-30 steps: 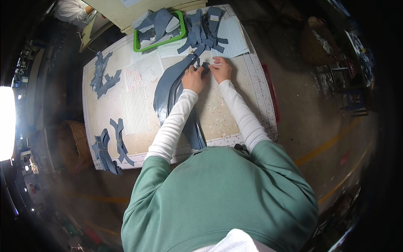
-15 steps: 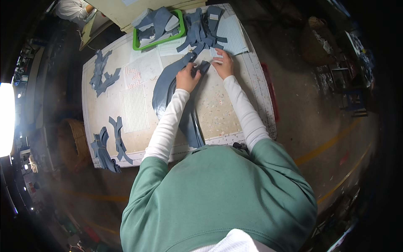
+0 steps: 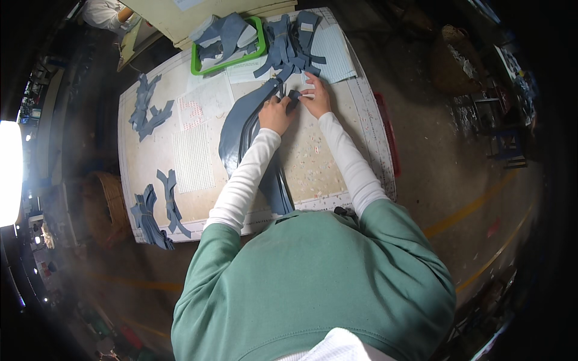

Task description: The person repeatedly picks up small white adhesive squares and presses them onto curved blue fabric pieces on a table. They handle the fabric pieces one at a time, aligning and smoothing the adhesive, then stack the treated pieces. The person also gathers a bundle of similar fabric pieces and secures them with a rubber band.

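Note:
A fanned stack of long blue-grey strips [image 3: 278,186], leather-like, runs from the table's near edge up under my left hand [image 3: 277,114]. My left fingers are closed around the stack near its far end. At the dark strip ends [image 3: 294,95], my right hand [image 3: 316,99] pinches with thumb and fingertips, its index finger reaching farther out. Left of my left hand lies a wide curved blue-grey piece [image 3: 232,132] with more strips along its inner side. Tied bundles of blue-grey strips [image 3: 283,45] lie just beyond my hands.
A green basket [image 3: 194,63] of blue-grey pieces stands at the table's far side. More strip bundles lie at the left, one bundle [image 3: 144,213] overhanging the edge. Printed sheets [image 3: 194,156] cover part of the table. Another person's arm [image 3: 123,15] shows at the far left.
My right hand has come down and left onto the strip ends. My left hand has shifted slightly right and nearer to me, closing the gap between the hands.

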`<action>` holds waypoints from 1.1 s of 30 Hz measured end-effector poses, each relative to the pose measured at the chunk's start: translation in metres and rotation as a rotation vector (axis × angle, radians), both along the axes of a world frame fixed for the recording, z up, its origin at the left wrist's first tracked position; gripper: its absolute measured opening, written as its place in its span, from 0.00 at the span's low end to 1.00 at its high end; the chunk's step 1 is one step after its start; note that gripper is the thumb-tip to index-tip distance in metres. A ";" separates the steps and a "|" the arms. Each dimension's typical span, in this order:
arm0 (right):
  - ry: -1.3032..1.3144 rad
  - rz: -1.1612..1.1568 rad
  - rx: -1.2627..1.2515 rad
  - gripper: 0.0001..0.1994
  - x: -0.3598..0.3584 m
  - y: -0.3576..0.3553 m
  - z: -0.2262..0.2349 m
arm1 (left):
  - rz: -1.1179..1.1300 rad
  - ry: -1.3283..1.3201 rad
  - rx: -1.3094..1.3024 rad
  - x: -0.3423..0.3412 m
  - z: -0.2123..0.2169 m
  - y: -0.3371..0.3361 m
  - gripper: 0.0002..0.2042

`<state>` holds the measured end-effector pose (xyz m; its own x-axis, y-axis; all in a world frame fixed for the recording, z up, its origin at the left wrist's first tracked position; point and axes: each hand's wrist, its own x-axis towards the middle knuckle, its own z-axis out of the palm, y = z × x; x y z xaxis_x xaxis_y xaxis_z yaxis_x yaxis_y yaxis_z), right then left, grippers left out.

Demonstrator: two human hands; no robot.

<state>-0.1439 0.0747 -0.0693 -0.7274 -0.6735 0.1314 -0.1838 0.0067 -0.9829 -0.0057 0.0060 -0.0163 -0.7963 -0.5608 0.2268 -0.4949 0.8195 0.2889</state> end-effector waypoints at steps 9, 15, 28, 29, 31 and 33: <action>0.180 -0.104 0.013 0.35 0.008 -0.004 0.002 | -0.001 0.011 0.022 0.000 0.001 0.000 0.14; 0.226 -0.161 0.045 0.34 0.009 -0.005 0.000 | -0.010 0.027 0.009 0.002 0.001 -0.001 0.13; 0.080 0.007 0.002 0.40 0.003 0.002 0.007 | 0.131 0.374 0.290 0.009 0.010 -0.001 0.12; 0.063 0.002 0.017 0.40 0.004 0.001 0.009 | 0.131 0.394 0.303 0.009 0.011 0.000 0.12; 0.040 0.048 -0.018 0.40 0.006 0.000 0.015 | 0.120 0.447 0.320 0.011 0.013 0.001 0.12; 0.009 0.110 -0.021 0.40 0.008 -0.001 0.022 | 0.134 0.453 0.290 0.013 0.014 0.000 0.11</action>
<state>-0.1359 0.0737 -0.0478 -0.6478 -0.7463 0.1527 -0.1910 -0.0349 -0.9810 0.0077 0.0057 -0.0025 -0.5724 -0.7407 0.3516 -0.3630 0.6135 0.7014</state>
